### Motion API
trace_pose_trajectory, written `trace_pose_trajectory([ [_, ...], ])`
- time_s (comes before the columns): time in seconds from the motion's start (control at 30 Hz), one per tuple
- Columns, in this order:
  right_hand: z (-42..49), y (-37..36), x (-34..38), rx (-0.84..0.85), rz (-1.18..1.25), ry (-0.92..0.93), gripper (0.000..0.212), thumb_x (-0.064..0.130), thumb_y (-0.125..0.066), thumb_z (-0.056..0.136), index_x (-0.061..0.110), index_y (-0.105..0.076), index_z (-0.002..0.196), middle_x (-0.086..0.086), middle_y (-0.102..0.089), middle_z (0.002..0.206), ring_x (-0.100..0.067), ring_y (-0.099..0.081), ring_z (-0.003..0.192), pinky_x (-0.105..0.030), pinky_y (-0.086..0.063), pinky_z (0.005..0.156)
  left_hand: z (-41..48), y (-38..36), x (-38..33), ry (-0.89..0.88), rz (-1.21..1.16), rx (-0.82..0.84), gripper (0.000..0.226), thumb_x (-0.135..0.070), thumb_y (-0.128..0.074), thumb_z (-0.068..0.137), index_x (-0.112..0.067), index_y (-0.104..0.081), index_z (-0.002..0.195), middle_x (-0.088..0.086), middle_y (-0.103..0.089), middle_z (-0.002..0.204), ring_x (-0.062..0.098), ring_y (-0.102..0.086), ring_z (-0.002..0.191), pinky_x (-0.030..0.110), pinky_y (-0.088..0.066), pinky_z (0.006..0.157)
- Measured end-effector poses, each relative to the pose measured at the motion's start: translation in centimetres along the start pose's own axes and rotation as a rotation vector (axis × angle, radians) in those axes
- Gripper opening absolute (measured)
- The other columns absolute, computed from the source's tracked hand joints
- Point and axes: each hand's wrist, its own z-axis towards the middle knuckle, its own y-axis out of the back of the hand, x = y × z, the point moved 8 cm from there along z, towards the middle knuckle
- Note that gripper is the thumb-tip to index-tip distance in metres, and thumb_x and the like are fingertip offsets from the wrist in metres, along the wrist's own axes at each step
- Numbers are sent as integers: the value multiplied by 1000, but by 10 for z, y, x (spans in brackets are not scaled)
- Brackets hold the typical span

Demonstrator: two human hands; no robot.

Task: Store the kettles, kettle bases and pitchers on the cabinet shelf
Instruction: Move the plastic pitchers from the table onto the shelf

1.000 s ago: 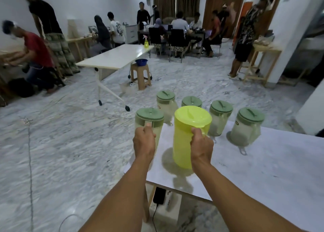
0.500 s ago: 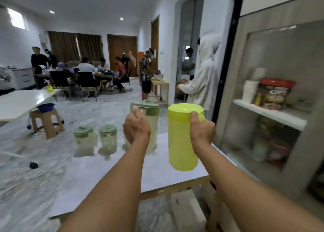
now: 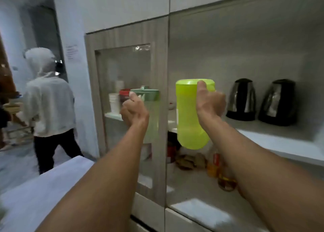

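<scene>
My right hand grips the handle of a bright yellow-green pitcher, held in the air in front of the open cabinet shelf. My left hand grips the handle of a clear pitcher with a green lid, raised in front of the glass cabinet door. Two dark steel kettles stand on their black bases at the back of the shelf, to the right of the yellow pitcher.
Behind the glass door sit white cups and a red-lidded jar. Bottles and food packs stand on the lower shelf. A person in a grey hoodie stands at the left. A white table corner lies below.
I have turned from the table to face the cabinet, carrying both pitchers with me. The kettles on the shelf have come into view and the other pitchers have left it.
</scene>
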Motion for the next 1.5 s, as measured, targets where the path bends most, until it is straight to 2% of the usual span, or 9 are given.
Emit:
trace_pose_trajectory([
  [0.1,57,30,-6,-71,3,35,50,58,-58,82,10,-52,67,-15,-72,103,-36,-66,95,-35,-45,72,-25,-85,-23,-31,-50,121,58,-35,-27,105,6,-67,113,25,-65,118,36,-60,108,37,-42,86],
  [0.23,120,46,-23,-153,21,42,60,62,-57,75,5,-70,89,-12,-73,92,-35,-68,88,-34,-45,68,-42,-177,-33,-12,-75,213,60,-38,-23,106,1,-68,104,20,-68,107,32,-62,99,37,-46,82],
  [0.37,168,38,-44,-144,9,36,49,51,-61,83,9,-55,59,-7,-61,67,-34,-61,76,-34,-40,65,-42,-249,-24,40,-70,309,62,-39,-21,106,5,-66,104,23,-67,109,36,-62,100,45,-50,89],
  [0.53,219,-3,-72,-117,-12,11,58,60,-54,76,4,-67,82,-15,-71,88,-34,-65,83,-37,-47,70,-18,-315,-1,40,1,327,64,-37,-20,107,10,-63,114,22,-63,114,35,-58,100,36,-40,81],
  [0.67,259,-43,-91,-118,-19,2,46,54,-60,80,9,-62,81,-17,-71,93,-37,-67,86,-41,-51,72,19,-381,27,46,59,401,60,-33,-24,105,7,-68,107,24,-69,110,40,-63,102,42,-51,88],
  [0.83,309,-100,-112,-44,-97,-14,69,53,-54,92,-5,-55,131,-21,-59,132,-40,-58,119,-47,-49,97,68,-453,42,-4,110,468,55,-35,-22,105,-1,-65,113,23,-68,113,40,-65,103,46,-53,91],
  [0.97,353,-148,-126,-45,-171,31,70,59,-46,94,-2,-60,123,-21,-60,128,-38,-56,121,-41,-43,98,96,-505,44,-155,124,509,36,-17,-34,103,-1,-58,124,26,-63,118,45,-62,107,50,-51,91],
  [1.23,413,-193,-166,-155,-91,-80,68,55,-56,90,-4,-58,125,-20,-62,126,-37,-58,116,-41,-46,94,136,-589,74,-116,125,584,38,-22,-33,106,4,-59,115,23,-65,115,39,-63,108,36,-48,84],
  [1.5,449,-212,-180,-96,-75,-114,77,65,-56,81,0,-63,121,-19,-67,119,-37,-64,108,-49,-53,94,141,-630,80,-24,33,621,55,-33,-23,107,8,-56,121,28,-60,125,41,-57,117,41,-44,96],
])
